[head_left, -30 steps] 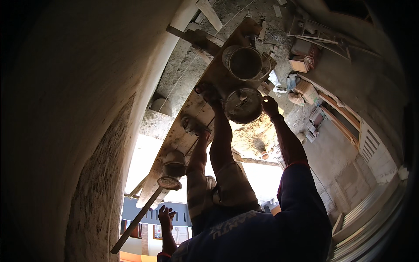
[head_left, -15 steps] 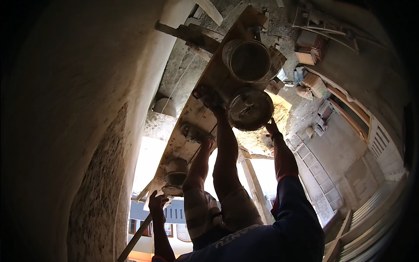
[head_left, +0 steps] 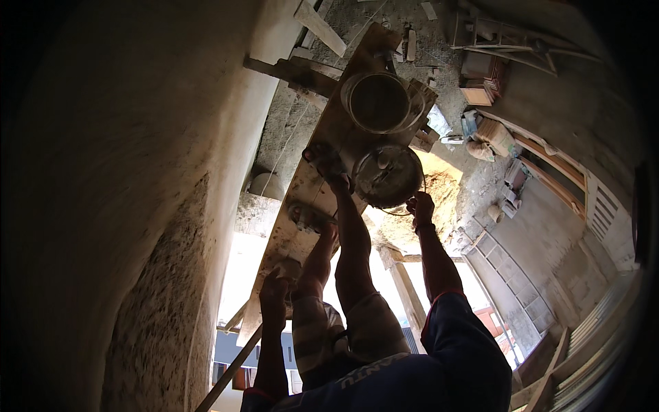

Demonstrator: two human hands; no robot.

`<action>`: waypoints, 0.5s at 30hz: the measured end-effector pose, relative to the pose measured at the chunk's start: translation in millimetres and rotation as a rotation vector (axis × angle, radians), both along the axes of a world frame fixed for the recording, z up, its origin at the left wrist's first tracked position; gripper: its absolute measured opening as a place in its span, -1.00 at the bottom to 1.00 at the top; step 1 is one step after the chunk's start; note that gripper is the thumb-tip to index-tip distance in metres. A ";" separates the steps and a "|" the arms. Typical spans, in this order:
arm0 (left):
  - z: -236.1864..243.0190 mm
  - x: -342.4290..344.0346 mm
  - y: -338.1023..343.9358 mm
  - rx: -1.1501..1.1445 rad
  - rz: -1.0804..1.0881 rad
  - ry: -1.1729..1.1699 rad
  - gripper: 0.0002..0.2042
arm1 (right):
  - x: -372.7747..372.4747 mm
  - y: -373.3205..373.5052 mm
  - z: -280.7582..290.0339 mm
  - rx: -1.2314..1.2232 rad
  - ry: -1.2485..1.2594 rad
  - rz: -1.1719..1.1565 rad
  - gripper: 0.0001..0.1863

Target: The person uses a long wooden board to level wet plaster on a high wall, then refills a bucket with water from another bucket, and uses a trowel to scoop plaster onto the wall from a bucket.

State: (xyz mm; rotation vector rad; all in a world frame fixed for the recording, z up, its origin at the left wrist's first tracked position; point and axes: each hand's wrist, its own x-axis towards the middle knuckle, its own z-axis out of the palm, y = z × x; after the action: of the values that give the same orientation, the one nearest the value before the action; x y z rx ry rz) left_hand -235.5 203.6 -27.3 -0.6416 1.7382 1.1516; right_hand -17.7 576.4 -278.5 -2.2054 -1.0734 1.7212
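Observation:
My right hand (head_left: 422,207) is closed on the thin wire handle of a round mortar bucket (head_left: 374,196). Inside it lies dark grey wet mortar (head_left: 398,180) with a raised lump. My left hand (head_left: 274,290) is beside a smaller grey bucket (head_left: 289,266) behind my feet. Its fingers look curled, and whether they grip that bucket's rim is hidden in shadow. Both my feet, in sandals, stand on a long wooden plank (head_left: 312,180). Ahead of the mortar bucket stands a larger bucket (head_left: 347,103) with a dark interior.
A plastered wall (head_left: 178,82) rises close on my left, rough toward the bottom. Timber beams (head_left: 295,74) cross under the plank at the far end. Far below lie a sand heap (head_left: 439,185), sacks (head_left: 495,134) and rubble. A slanting pole (head_left: 230,371) stands beside my left arm.
My left hand has moved up and forward to the small bucket, its fingers curling. My right hand has shifted slightly down and left, and the wire handle now shows swung toward me.

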 end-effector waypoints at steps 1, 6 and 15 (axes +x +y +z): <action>1.7 7.0 -8.5 0.009 -0.009 -0.015 -0.64 | -29.6 -11.1 23.8 -0.051 0.075 0.059 -0.87; -28.6 38.3 -27.1 0.059 -0.084 0.049 -0.66 | -47.5 -31.1 40.7 0.199 0.264 0.370 -0.78; 33.2 2.4 74.3 -0.006 -0.489 -0.150 -0.61 | -38.5 -40.6 105.9 0.305 0.252 0.485 -0.75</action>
State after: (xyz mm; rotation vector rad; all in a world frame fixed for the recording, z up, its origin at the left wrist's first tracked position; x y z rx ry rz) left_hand -233.1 277.9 5.9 -0.2715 1.6472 0.7377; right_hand -56.2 535.7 -172.6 -1.5824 -1.7642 1.7868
